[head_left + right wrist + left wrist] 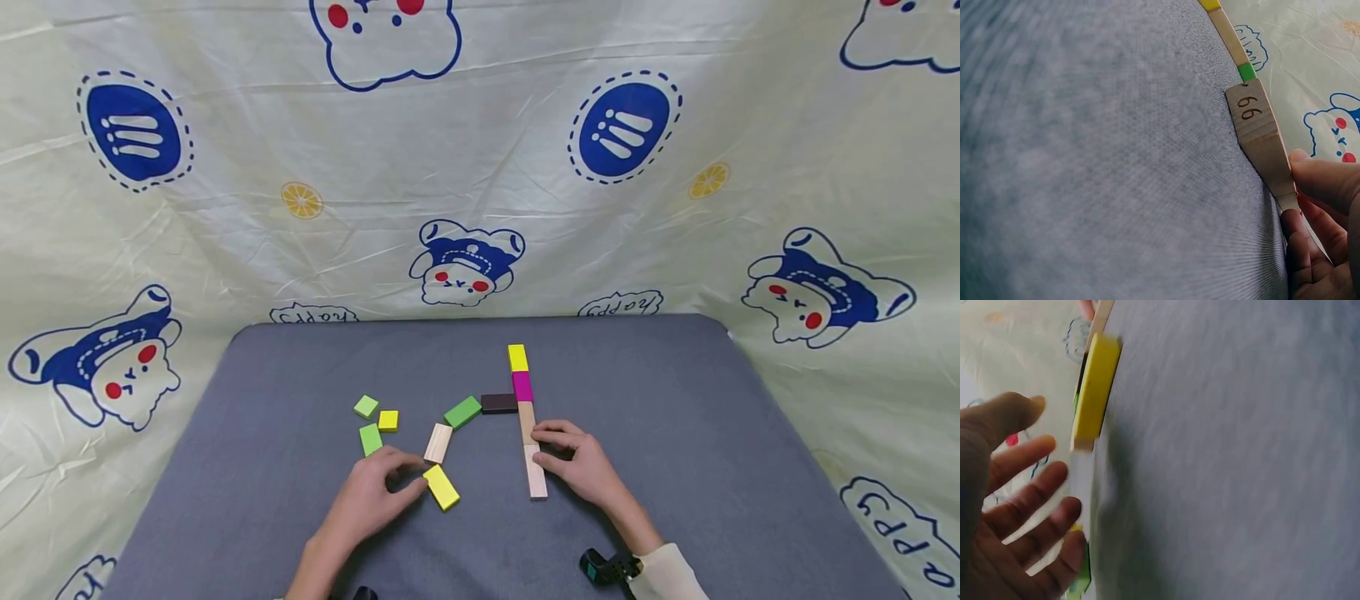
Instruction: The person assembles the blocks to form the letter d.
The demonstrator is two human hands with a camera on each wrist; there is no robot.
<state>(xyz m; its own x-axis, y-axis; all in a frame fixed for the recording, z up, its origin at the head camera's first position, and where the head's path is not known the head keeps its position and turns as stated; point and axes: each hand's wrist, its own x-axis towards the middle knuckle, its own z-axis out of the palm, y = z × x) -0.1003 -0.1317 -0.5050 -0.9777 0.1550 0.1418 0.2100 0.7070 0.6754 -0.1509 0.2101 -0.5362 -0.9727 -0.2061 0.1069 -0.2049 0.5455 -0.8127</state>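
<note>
My left hand (375, 492) hovers beside a yellow block (441, 487), its fingers loosely bent and thumb tip close to the block's left edge. In the left wrist view the fingers (1054, 481) are spread apart with nothing between them. The right hand (581, 462) rests thumb and fingertips against the right side of a straight row of blocks, where a tan block (527, 423) meets a pale pink block (536, 472). From the right wrist, a block end marked with digits (1254, 112) faces the camera, the thumb (1319, 178) touching the row's side farther along.
Magenta (522, 387) and yellow (517, 358) blocks top the row. A dark block (499, 404), a green block (462, 412) and a whitish wooden block (438, 443) curve leftward from it. Small light green (366, 407) and yellow (388, 421) blocks and a light green block (371, 439) lie left.
</note>
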